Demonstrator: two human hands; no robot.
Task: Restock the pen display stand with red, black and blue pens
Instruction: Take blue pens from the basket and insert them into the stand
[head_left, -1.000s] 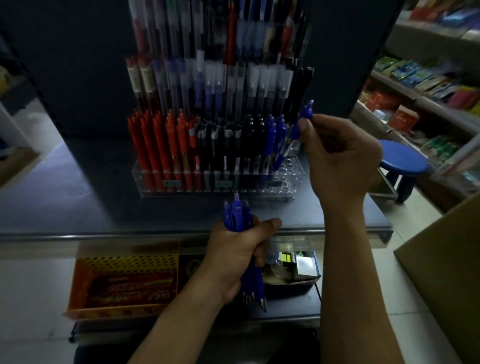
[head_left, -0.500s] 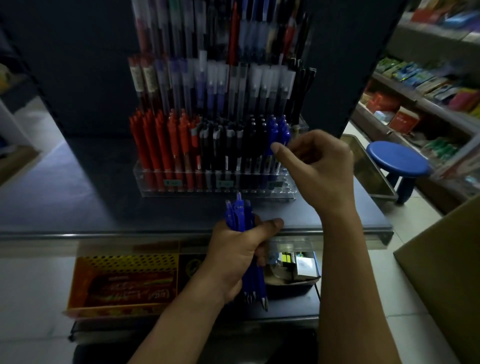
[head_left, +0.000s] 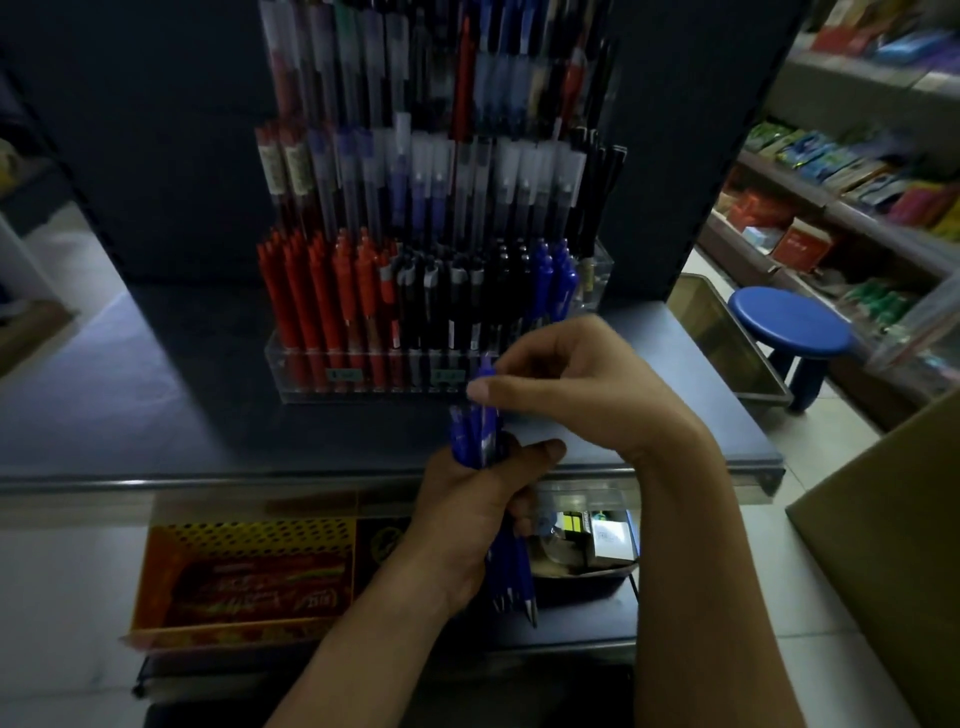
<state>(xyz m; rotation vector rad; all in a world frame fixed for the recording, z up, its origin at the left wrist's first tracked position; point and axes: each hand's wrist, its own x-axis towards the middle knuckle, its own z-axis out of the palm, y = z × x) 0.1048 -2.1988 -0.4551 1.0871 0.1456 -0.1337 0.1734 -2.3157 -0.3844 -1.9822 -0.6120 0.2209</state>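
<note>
A clear tiered pen display stand (head_left: 363, 371) sits on the dark counter. Its front row holds red pens (head_left: 317, 301) at the left, black pens (head_left: 452, 301) in the middle and a few blue pens (head_left: 556, 280) at the right. My left hand (head_left: 467, 514) grips a bundle of blue pens (head_left: 475, 431) upright at the counter's front edge. My right hand (head_left: 566, 379) is above the bundle and pinches the top of one blue pen (head_left: 487, 371) between thumb and fingers.
The counter (head_left: 156, 415) has a metal front edge. Below it a shelf holds an orange mesh basket (head_left: 244, 577) and a small tray of items (head_left: 597, 540). A blue stool (head_left: 789, 322) and stocked shelves (head_left: 857, 171) are at the right, a cardboard box (head_left: 893, 545) near right.
My right hand set a blue pen into the stand's right end, then came down to the bundle in my left hand and now pinches another pen. The left hand has stayed put.
</note>
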